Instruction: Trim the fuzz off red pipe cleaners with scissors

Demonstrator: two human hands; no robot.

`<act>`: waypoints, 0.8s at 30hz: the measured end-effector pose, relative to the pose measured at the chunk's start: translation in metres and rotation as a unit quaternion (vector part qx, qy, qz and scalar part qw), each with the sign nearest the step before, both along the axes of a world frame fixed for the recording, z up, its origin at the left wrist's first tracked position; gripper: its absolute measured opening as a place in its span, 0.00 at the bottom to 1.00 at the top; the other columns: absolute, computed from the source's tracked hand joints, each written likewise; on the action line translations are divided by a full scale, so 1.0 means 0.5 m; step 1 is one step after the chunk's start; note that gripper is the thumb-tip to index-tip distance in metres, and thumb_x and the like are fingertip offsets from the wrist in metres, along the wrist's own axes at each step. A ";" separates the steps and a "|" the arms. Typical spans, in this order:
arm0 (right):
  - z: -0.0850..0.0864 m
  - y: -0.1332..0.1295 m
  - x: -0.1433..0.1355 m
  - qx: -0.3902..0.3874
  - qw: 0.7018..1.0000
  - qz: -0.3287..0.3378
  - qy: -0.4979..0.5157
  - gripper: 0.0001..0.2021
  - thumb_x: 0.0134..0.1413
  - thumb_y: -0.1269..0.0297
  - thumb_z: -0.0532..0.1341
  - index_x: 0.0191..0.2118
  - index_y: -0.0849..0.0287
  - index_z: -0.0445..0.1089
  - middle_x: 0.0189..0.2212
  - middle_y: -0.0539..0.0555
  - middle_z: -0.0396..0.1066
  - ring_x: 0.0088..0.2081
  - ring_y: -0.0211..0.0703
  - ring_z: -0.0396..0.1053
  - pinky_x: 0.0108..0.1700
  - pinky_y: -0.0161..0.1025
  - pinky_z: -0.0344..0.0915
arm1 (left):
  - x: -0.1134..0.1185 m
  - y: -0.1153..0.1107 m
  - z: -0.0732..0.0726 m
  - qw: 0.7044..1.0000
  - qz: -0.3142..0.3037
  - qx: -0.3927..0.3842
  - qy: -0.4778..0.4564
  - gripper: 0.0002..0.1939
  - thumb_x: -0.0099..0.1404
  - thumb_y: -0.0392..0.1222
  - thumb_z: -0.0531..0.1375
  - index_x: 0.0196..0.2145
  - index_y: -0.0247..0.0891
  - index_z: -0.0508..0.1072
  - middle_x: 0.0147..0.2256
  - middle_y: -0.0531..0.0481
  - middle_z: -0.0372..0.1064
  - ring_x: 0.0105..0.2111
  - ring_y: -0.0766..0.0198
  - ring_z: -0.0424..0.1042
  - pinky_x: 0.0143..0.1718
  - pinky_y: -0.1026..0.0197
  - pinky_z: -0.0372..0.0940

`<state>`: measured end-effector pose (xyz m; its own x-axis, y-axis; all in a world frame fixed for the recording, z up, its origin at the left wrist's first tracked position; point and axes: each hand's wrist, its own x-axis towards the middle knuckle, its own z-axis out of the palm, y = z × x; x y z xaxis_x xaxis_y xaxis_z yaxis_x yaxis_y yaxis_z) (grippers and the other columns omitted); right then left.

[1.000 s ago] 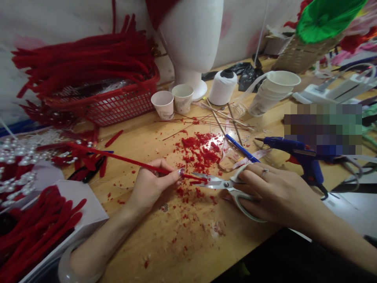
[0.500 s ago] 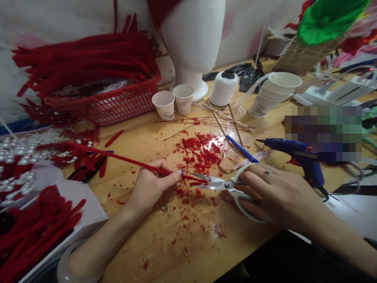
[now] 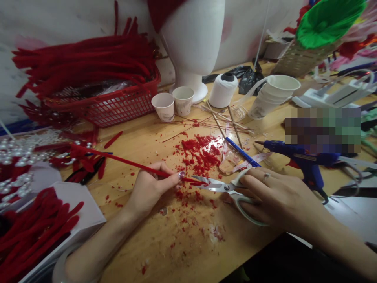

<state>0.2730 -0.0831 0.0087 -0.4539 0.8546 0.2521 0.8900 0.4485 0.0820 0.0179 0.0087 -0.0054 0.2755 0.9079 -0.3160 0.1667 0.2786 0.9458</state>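
Between the thumb and fingers of my left hand (image 3: pixel 150 186) is a long red fuzzy stem (image 3: pixel 126 160), like a pipe cleaner, pinched near its right end. Its other end reaches left toward the pearl strands. My right hand (image 3: pixel 277 196) grips the handles of a pair of scissors (image 3: pixel 226 187), whose blades point left and lie slightly apart around the tip of the stem. Red fluff clippings (image 3: pixel 202 153) are heaped just beyond the blades, and more are scattered below on the wooden table (image 3: pixel 188 251).
A red basket (image 3: pixel 118 105) piled with fuzzy stems stands back left; a white box (image 3: pixel 85 204) holds more, beside pearl strands (image 3: pixel 17 157). Paper cups (image 3: pixel 163 106), a thread cone (image 3: pixel 223 90) and a white head form (image 3: pixel 194 43) stand behind. At right lies a blue glue gun (image 3: pixel 306 157).
The scissor blades have closed somewhat around the stem's tip. Both hands stay in nearly the same place, and the view has shifted slightly.
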 end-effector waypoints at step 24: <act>0.005 -0.002 0.003 -0.017 0.997 0.020 0.072 0.10 0.61 0.62 0.52 0.29 0.57 0.60 0.21 0.49 0.65 0.20 0.34 0.62 0.22 0.32 0.54 | 0.001 0.004 -0.001 0.997 -0.025 0.003 -0.069 0.12 0.54 0.46 0.66 0.21 0.38 0.69 0.19 0.54 0.71 0.21 0.69 0.68 0.26 0.67 0.61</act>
